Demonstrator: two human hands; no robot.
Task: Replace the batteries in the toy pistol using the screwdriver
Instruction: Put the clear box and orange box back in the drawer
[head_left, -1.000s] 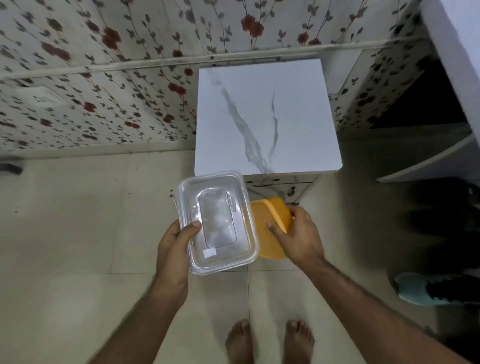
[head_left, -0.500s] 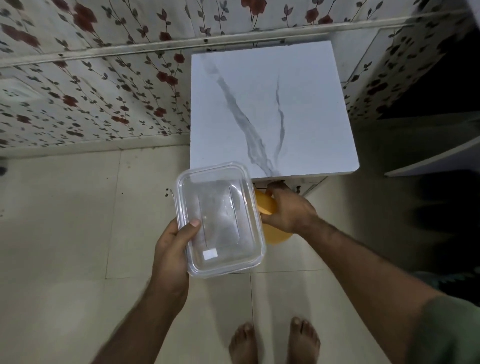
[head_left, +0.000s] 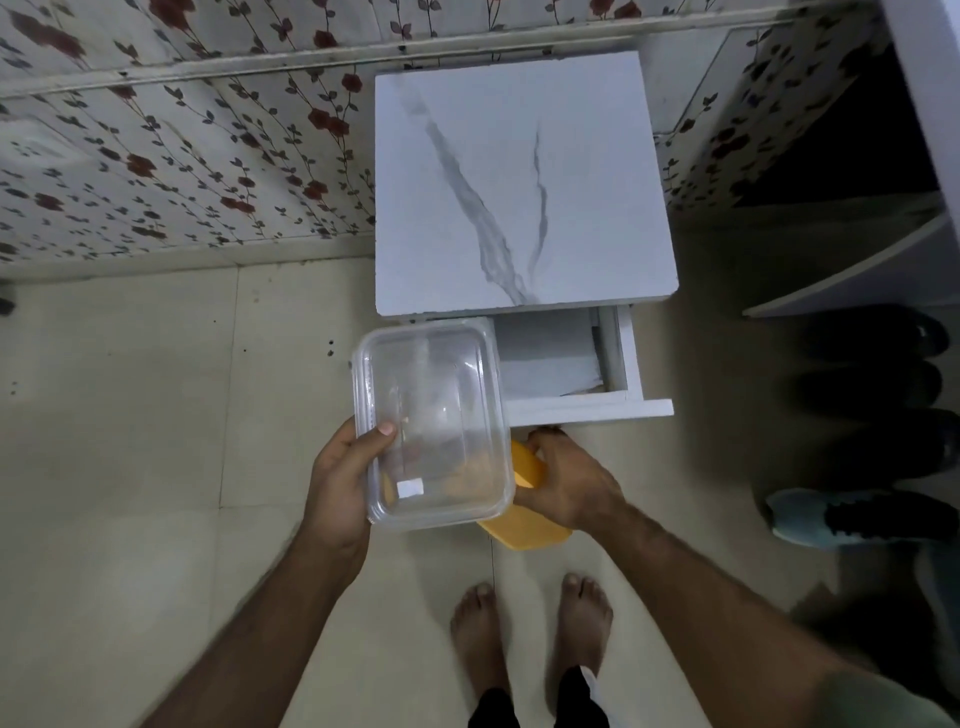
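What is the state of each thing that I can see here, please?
Drawer: pulled open under the marble-look top; nothing plainly visible in the part that shows.
Clear plastic container: held up, lid off, looks empty.
Yellow lid: off the container, held below it.
Left hand: grips the container's edge, thumb on the rim.
Right hand: holds the yellow lid.

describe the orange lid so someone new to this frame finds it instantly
Start at the white marble-top cabinet against the floral wall; its drawer is pulled open. Just below the drawer front, the right hand grips the orange lid. It is opaque orange, unlike the clear container beside it.
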